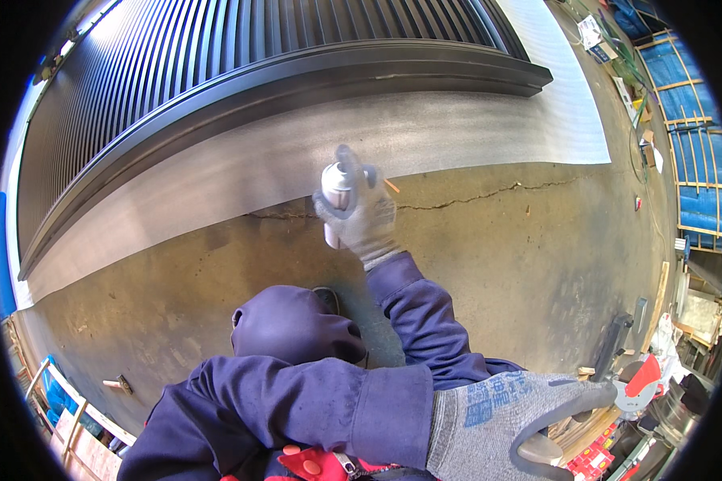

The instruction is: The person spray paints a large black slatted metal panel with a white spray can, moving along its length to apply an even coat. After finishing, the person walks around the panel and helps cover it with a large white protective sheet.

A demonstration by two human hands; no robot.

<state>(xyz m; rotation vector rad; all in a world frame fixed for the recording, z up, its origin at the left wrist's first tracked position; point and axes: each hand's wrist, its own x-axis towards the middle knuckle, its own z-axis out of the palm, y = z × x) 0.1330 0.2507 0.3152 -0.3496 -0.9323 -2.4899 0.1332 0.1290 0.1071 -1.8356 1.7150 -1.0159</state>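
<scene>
My right hand (369, 220), in a pale glove, is wrapped round a white spray can (337, 184). A finger reaches up at the can's top, smeared by motion. Hand and can are above the near edge of a pale foam sheet (457, 128). On that sheet lies a dark slatted metal panel (313, 72), its thick front rail toward me. My left arm crosses low in front of my body to the right. The left hand (497, 425), in a grey glove with dark coating, has its thumb and fingers apart, and I see nothing held.
A cracked concrete floor (489, 240) lies between me and the sheet. My bent knee (293, 325) is below the can. Beyond my left hand stands a cutting machine with a red guard (643, 377). Blue sheeting on a wooden frame (690, 144) is at far right.
</scene>
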